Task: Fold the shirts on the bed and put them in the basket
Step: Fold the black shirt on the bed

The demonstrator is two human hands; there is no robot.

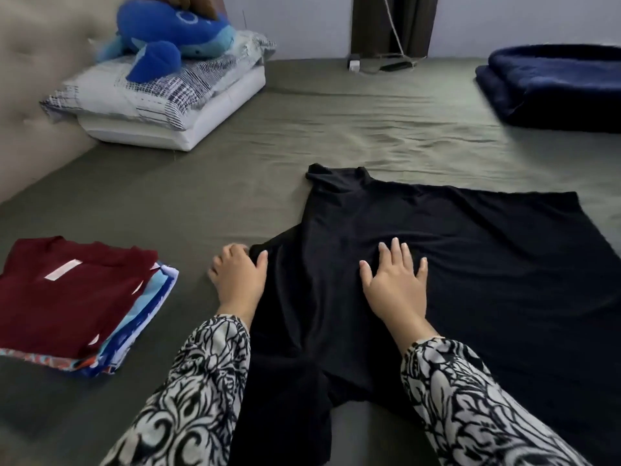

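While mid-fold: black cotton shirt [420, 250] spread flat, beside folded maroon-topped stack [77, 294].
Left hand [238, 277]: pinches shirt's edge.
Right hand [393, 277]: flat, fingers spread, pressing the shirt.
Next: likely fold the pinched side inward.

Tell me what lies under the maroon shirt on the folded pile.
Under the maroon shirt only edges of folded blue, white and orange patterned garments show; how many there are is hidden.

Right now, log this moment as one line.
left hand: grips black shirt edge | right hand: flat on it | folded stack: left | basket: unseen
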